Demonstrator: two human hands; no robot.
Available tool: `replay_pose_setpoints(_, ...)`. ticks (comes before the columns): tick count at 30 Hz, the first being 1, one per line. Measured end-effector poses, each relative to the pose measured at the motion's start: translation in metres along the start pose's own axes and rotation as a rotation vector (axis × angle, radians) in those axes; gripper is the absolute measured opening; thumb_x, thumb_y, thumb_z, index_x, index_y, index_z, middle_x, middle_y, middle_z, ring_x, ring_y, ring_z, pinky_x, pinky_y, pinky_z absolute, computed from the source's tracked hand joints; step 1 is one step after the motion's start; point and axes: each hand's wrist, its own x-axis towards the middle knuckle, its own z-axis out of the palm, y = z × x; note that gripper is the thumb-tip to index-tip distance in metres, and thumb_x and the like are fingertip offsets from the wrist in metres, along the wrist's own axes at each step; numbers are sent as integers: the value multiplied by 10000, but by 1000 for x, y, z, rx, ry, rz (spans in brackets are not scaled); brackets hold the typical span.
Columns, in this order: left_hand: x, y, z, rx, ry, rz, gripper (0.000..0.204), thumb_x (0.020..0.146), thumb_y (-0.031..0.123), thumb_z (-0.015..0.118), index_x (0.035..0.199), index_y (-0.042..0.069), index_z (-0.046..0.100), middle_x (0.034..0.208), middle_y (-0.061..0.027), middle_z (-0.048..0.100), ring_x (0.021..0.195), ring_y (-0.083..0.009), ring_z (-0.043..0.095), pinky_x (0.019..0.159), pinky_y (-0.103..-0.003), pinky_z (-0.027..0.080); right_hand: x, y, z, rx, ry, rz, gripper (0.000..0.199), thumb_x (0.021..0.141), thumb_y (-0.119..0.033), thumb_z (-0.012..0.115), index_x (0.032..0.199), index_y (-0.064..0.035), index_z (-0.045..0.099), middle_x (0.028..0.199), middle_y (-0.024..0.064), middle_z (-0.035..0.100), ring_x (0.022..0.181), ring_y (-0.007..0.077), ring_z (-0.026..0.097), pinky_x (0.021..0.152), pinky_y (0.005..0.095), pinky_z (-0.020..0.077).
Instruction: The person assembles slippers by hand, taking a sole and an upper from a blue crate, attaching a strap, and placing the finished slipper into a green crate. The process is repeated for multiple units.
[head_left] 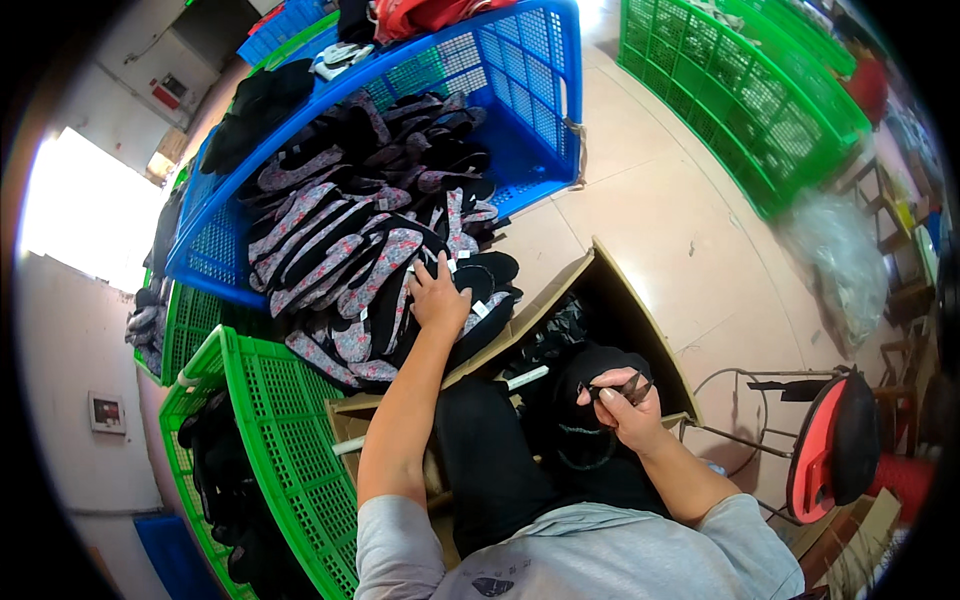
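Head view: perforated blue plastic crate (535,75), green crate (285,455) at left and brown cardboard box (640,315) crowd soft, curved flower-print fabric pieces (388,262), heaped in and before blue crate. Left hand (438,300) rests on heap, fingers loosely spread; right hand (630,408) pinches thin dark item (596,391), unidentifiable.

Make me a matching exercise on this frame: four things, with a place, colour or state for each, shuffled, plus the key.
Things
1. left hand
2. right hand
3. cardboard box
4. plastic bag

Descriptions
A. brown and open-topped
B. at the heap of floral-patterned pieces
C. see-through, toward the picture's right edge
D. gripping a small dark item

Pairs: 1-B, 2-D, 3-A, 4-C
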Motion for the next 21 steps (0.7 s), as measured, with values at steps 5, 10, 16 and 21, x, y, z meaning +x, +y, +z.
replay_pose_setpoints(5, 37, -23, 22, 184, -24, 14, 523, 849, 180, 653, 1340, 135, 479, 1215, -255, 543, 1051, -416, 626, 876, -457, 547, -8, -8, -5, -44, 35, -24, 187, 1014, -33, 501, 1185, -13, 574, 1004, 152, 692, 598, 72, 471, 552, 208, 409)
replay_pose_setpoints(10, 41, -72, -22, 205, 154, 50, 371, 859, 137, 595, 1219, 96, 517, 1052, -250, 627, 878, -410, 688, 785, -465, 566, -19, -7, -12, -20, 78, -66, 183, 1016, -38, 504, 1182, -6, 571, 994, 161, 693, 570, 68, 460, 520, 206, 397)
replay_pose_setpoints(16, -32, -115, -149, -246, 447, -99, 502, 797, 120, 602, 1296, 89, 561, 1147, -164, 666, 1016, -340, 651, 868, -412, 509, -18, -3, -3, -69, 44, -62, 202, 1006, -29, 504, 1198, -17, 566, 990, 146, 694, 571, 56, 454, 510, 197, 386)
replay_pose_setpoints(21, -105, -149, -165, -1471, 387, -135, 479, 795, -72, 532, 1258, 49, 548, 1086, -89, 608, 969, -180, 624, 797, -314, 539, -19, -6, 11, -118, 62, -59, 197, 990, -17, 500, 1176, -26, 569, 967, 160, 683, 545, 67, 448, 472, 204, 362)
